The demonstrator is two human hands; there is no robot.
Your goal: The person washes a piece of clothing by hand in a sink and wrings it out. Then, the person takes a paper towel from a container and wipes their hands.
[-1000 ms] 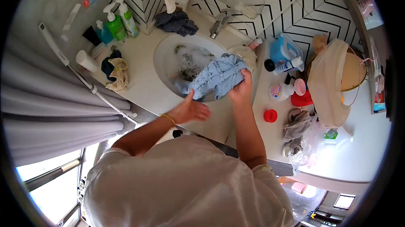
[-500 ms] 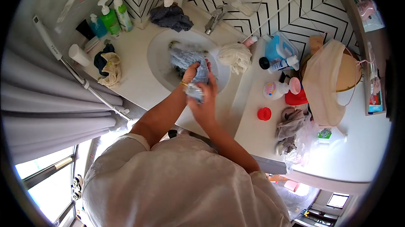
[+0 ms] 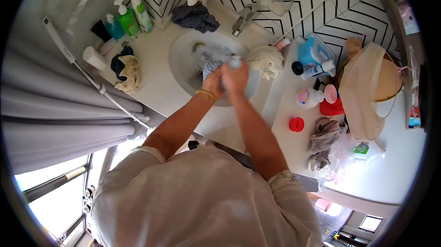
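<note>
1. Light-blue cloth [image 3: 212, 68]: located over the sink basin [image 3: 179, 77], bunched between both hands.
2. Left hand [image 3: 212, 84]: fingers closed around the cloth. Right hand [image 3: 234, 78]: blurred, apparently clenched on the same cloth; exact finger placement cannot be told.
3. Slip risk: if the fabric is wet and soapy, a loose grip could let it drop into the basin.
4. Splash risk: hard squeezing near the rim could wet the desk [image 3: 149, 63] and the cream cloth [image 3: 266, 62] beside the basin.
5. Contact risk: lifting the bundle too far forward could strike the faucet [image 3: 243, 19] or knock the dark grey cloth [image 3: 196, 17] into the basin.
</note>
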